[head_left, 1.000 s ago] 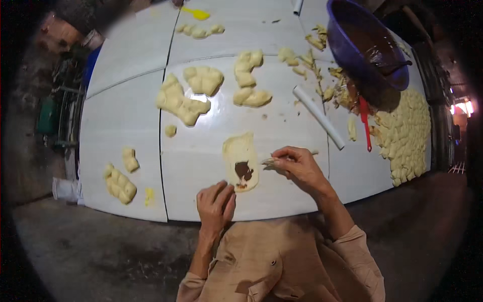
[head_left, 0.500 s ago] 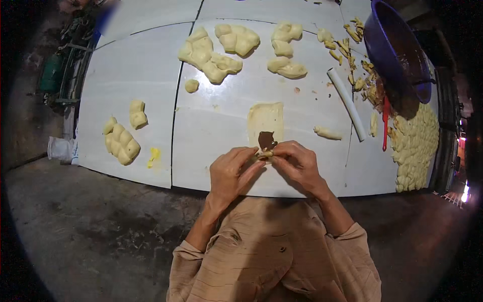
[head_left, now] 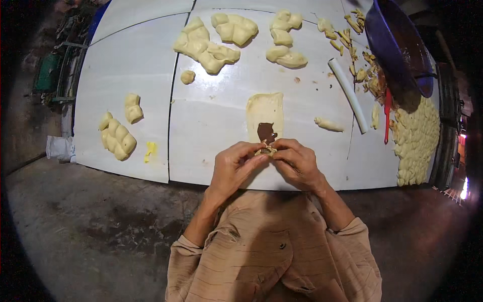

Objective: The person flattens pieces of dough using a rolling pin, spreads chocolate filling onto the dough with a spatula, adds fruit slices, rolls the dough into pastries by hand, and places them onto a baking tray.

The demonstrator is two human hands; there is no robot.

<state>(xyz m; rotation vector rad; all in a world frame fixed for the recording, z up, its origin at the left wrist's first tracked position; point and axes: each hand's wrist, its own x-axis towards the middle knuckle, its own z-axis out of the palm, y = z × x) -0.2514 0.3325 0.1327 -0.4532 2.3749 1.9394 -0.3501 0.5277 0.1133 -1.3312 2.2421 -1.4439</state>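
Note:
A flattened strip of pale dough (head_left: 265, 108) lies on the white table in front of me, with a patch of dark brown chocolate-like spread (head_left: 265, 131) on its lower part. Just below the spread, my left hand (head_left: 235, 166) and my right hand (head_left: 297, 162) meet at the near end of the strip. Their thumbs and fingers pinch a small yellowish-brown banana piece (head_left: 266, 150) between them. The fingers partly cover this piece and the near end of the dough.
Dough lumps (head_left: 204, 48) lie farther back and at left. To the right are a white rolling tube (head_left: 348, 95), banana pieces (head_left: 370, 75), a red-handled tool (head_left: 387, 116), a tilted purple basin (head_left: 375, 35) and many shaped dough rolls (head_left: 415, 136). One filled-looking roll (head_left: 328, 124) sits nearer.
The view has shifted slightly, so the table sits a little higher. Both hands stay at the strip's near end, their fingertips working at the banana piece, which has turned a little.

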